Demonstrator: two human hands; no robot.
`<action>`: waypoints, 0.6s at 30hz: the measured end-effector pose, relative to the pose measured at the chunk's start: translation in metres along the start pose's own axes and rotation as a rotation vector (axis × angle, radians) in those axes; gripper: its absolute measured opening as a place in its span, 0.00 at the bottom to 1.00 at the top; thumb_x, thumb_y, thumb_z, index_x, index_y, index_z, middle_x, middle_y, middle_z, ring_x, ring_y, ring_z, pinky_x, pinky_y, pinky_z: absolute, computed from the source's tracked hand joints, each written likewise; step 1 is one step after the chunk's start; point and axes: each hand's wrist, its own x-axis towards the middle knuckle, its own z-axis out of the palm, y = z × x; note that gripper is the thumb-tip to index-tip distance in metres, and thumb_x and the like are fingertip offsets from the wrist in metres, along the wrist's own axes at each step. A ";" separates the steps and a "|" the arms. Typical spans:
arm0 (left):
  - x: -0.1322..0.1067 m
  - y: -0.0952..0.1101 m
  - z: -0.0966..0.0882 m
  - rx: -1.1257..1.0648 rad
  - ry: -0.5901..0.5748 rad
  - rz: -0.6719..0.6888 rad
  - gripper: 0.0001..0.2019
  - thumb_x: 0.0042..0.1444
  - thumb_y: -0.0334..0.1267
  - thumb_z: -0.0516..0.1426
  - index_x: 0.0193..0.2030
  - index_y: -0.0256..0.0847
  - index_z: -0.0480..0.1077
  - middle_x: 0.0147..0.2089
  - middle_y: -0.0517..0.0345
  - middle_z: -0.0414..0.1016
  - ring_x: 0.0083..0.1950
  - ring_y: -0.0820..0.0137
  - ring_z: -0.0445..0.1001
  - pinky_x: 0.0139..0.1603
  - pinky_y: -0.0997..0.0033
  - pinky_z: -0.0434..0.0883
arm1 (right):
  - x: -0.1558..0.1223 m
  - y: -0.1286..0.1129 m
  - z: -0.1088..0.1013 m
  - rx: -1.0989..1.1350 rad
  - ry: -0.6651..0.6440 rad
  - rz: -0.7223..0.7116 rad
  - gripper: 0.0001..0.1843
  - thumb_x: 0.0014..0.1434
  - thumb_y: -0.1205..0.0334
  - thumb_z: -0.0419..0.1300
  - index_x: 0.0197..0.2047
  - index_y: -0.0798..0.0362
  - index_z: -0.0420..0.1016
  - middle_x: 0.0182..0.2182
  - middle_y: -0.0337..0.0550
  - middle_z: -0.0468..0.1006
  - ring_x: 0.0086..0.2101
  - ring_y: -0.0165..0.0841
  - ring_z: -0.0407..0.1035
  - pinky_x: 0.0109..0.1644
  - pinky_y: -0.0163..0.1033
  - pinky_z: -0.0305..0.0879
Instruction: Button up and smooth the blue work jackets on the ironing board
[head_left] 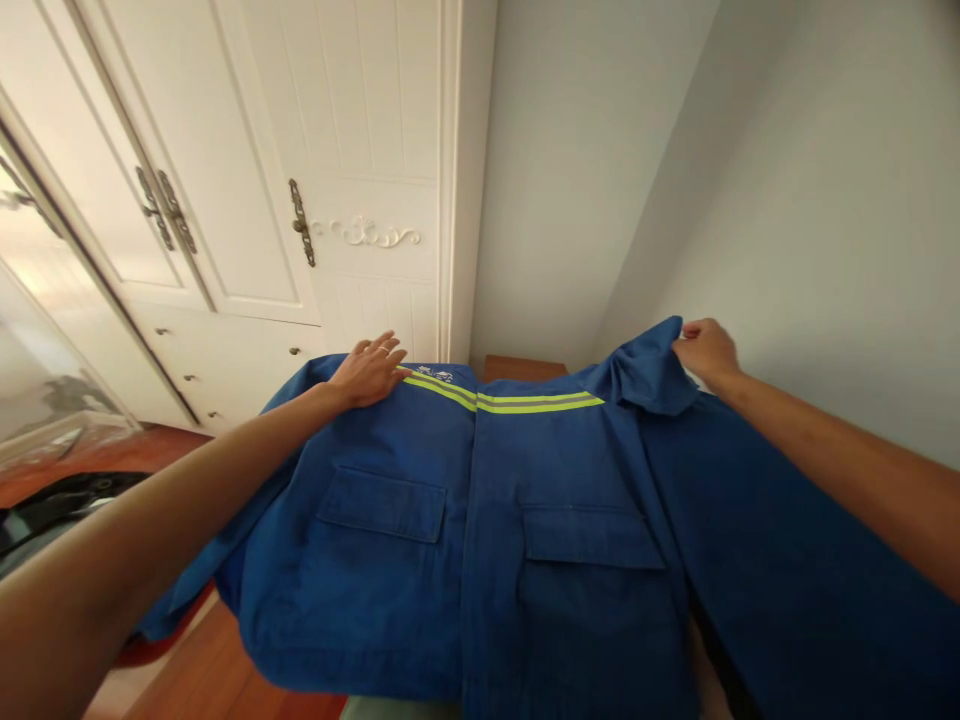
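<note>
A blue work jacket (405,440) lies spread before me, with yellow-green and grey reflective strips across its chest and two flapped pockets. Small white lettering shows near the strip on the left half. My left hand (367,372) rests on the jacket's left side beside that lettering, fingers stretched out; a ring is on one finger. At the right, my right hand (706,350) is closed on a raised, bunched part of the jacket. The surface beneath the jacket is mostly hidden.
A white wardrobe (375,120) with dark metal handles stands at the far left. Grey walls (585,150) rise behind and to the right. Reddish wood (195,665) shows at the lower left, near a dark item (67,500) I cannot make out.
</note>
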 end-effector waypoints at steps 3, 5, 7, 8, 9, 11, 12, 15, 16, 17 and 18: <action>0.001 0.031 0.013 -0.164 -0.131 0.200 0.29 0.69 0.54 0.40 0.69 0.40 0.61 0.74 0.45 0.55 0.76 0.59 0.46 0.72 0.56 0.47 | -0.043 -0.030 0.017 0.017 -0.059 -0.241 0.20 0.59 0.70 0.59 0.55 0.61 0.73 0.57 0.61 0.72 0.57 0.43 0.66 0.62 0.45 0.61; -0.004 0.050 0.031 -0.233 -0.293 0.226 0.31 0.69 0.56 0.41 0.69 0.40 0.61 0.74 0.45 0.54 0.76 0.57 0.49 0.72 0.55 0.47 | -0.084 -0.057 0.030 0.033 -0.048 -0.637 0.20 0.62 0.67 0.57 0.57 0.60 0.72 0.67 0.60 0.60 0.65 0.49 0.56 0.68 0.55 0.52; -0.013 0.062 0.051 -0.246 -0.402 0.202 0.32 0.68 0.56 0.43 0.70 0.38 0.59 0.74 0.41 0.53 0.76 0.55 0.49 0.72 0.52 0.46 | -0.130 -0.079 0.048 0.074 -0.127 -0.839 0.21 0.66 0.63 0.53 0.60 0.58 0.71 0.68 0.58 0.58 0.67 0.48 0.53 0.70 0.56 0.49; -0.017 0.066 0.059 -0.240 -0.422 0.187 0.32 0.68 0.55 0.44 0.71 0.37 0.57 0.74 0.39 0.51 0.76 0.55 0.48 0.72 0.51 0.45 | -0.152 -0.086 0.058 0.087 -0.207 -0.863 0.23 0.67 0.59 0.53 0.61 0.59 0.70 0.68 0.60 0.58 0.67 0.48 0.53 0.70 0.57 0.50; -0.020 0.067 0.065 -0.232 -0.424 0.174 0.32 0.68 0.54 0.45 0.72 0.36 0.56 0.74 0.38 0.50 0.76 0.55 0.47 0.73 0.51 0.44 | -0.171 -0.090 0.069 0.085 -0.325 -0.856 0.25 0.68 0.56 0.52 0.63 0.59 0.69 0.68 0.60 0.58 0.67 0.49 0.53 0.69 0.58 0.51; -0.021 0.067 0.066 -0.217 -0.418 0.147 0.32 0.68 0.53 0.47 0.71 0.35 0.58 0.74 0.36 0.51 0.76 0.52 0.48 0.72 0.49 0.46 | -0.198 -0.092 0.088 0.093 -0.581 -0.801 0.28 0.70 0.52 0.47 0.67 0.59 0.65 0.68 0.59 0.59 0.68 0.48 0.53 0.69 0.58 0.52; -0.019 0.068 0.063 -0.213 -0.418 0.131 0.31 0.67 0.54 0.48 0.69 0.34 0.61 0.73 0.35 0.54 0.74 0.50 0.51 0.71 0.48 0.48 | -0.204 -0.090 0.094 0.102 -0.679 -0.773 0.29 0.71 0.51 0.45 0.68 0.58 0.63 0.68 0.58 0.58 0.68 0.48 0.52 0.69 0.59 0.51; -0.010 0.079 0.044 -0.219 -0.372 0.093 0.30 0.69 0.53 0.44 0.65 0.33 0.66 0.69 0.33 0.62 0.71 0.48 0.59 0.68 0.47 0.56 | -0.201 -0.090 0.098 0.142 -0.830 -0.710 0.33 0.71 0.46 0.43 0.69 0.57 0.61 0.69 0.58 0.56 0.69 0.48 0.50 0.70 0.60 0.50; -0.009 0.088 0.039 -0.231 -0.327 0.088 0.30 0.70 0.53 0.41 0.66 0.34 0.65 0.70 0.35 0.61 0.71 0.50 0.58 0.69 0.49 0.56 | -0.197 -0.094 0.095 0.164 -0.822 -0.696 0.34 0.71 0.44 0.43 0.69 0.58 0.62 0.69 0.59 0.57 0.68 0.49 0.50 0.69 0.60 0.51; -0.009 0.099 0.036 -0.254 -0.267 0.099 0.30 0.70 0.53 0.39 0.67 0.35 0.63 0.71 0.37 0.60 0.73 0.52 0.56 0.70 0.50 0.55 | -0.194 -0.099 0.091 0.197 -0.779 -0.686 0.35 0.71 0.43 0.43 0.68 0.59 0.63 0.68 0.60 0.58 0.68 0.49 0.51 0.69 0.60 0.51; -0.012 0.112 0.036 -0.285 -0.212 0.129 0.30 0.71 0.52 0.37 0.70 0.36 0.60 0.72 0.40 0.57 0.74 0.55 0.52 0.71 0.53 0.53 | -0.193 -0.106 0.088 0.240 -0.708 -0.681 0.35 0.71 0.43 0.43 0.68 0.61 0.64 0.68 0.61 0.59 0.68 0.49 0.52 0.70 0.58 0.51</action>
